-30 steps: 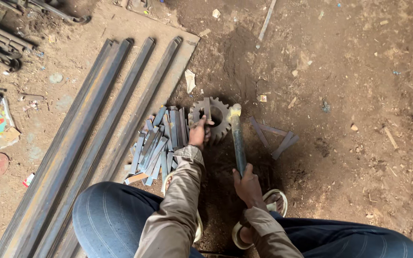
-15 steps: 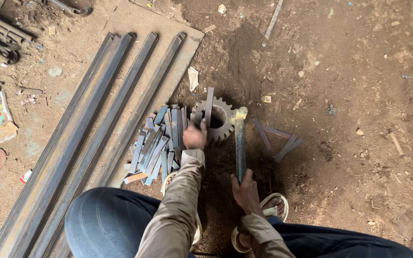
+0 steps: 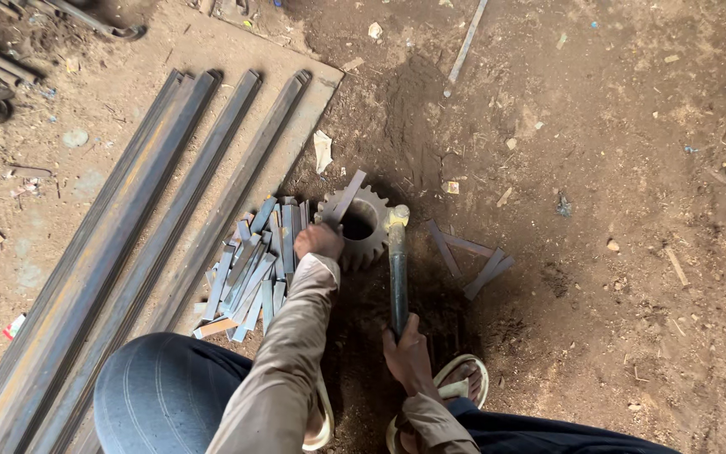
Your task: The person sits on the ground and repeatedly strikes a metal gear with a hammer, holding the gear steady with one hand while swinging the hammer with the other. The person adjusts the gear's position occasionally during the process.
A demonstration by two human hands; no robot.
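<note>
A person is crouching on a dirt floor point(image 3: 598, 277), looking down over their own knees and sandalled feet, and the ground is carrying everything here. Long steel bars point(image 3: 140, 244) are lying side by side on a flat board at the left, running diagonally from the lower left toward the upper middle. Just right of them a heap of short cut metal strips point(image 3: 249, 273) is fanning out, touching the side of a toothed gear wheel point(image 3: 363, 229) that is lying flat in the dirt. The left hand point(image 3: 318, 241) is resting on the gear's near edge with its fingers clenched around a flat metal strip point(image 3: 344, 199), which is standing tilted, its long axis leaning up and to the right across the gear's central hole. The right hand point(image 3: 407, 357) is gripping the lower end of a hammer point(image 3: 397, 269), fingers wrapped tight on the handle; the handle is running almost straight away from the body, and the pale head is sitting just beside the gear's right rim, close to the held strip but apart from it. The left hand is the nearer one to the strip and gear. A few bent strips point(image 3: 472, 256) are lying to the right of the hammer, and small scraps are scattered over the soil.
</note>
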